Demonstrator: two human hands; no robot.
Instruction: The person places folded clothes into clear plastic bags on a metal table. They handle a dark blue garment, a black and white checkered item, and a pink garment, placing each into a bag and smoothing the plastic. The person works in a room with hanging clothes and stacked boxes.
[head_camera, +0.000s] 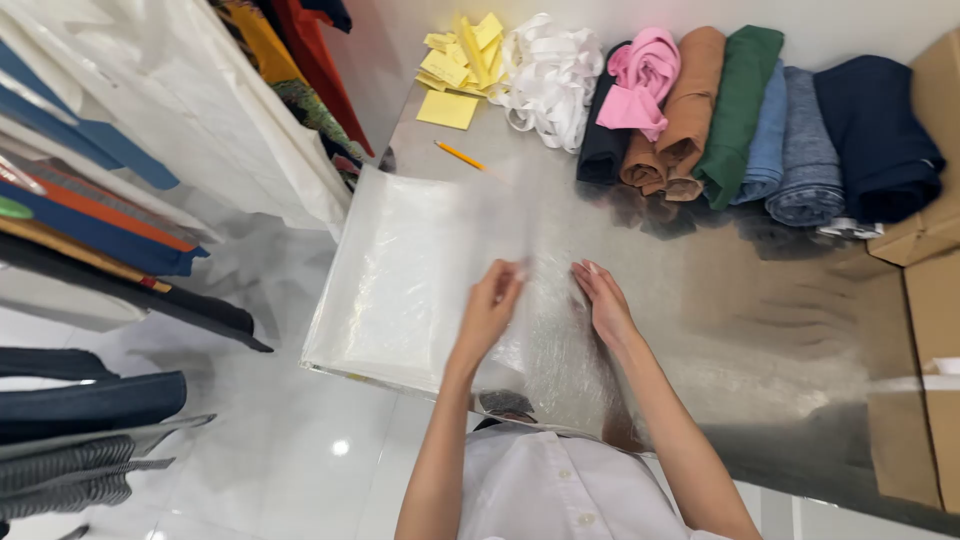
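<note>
Steel table (800, 330) lies bare rightward; both hands (545, 300) pinch a clear plastic bag (540, 240) beside the bag stack's (400, 270) edge.

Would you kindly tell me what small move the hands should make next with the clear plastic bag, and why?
Probably pull the two sides apart. The left hand and right hand both pinch the top edge of the clear plastic bag, lifted off the stack of bags, and it looks unopened.
</note>
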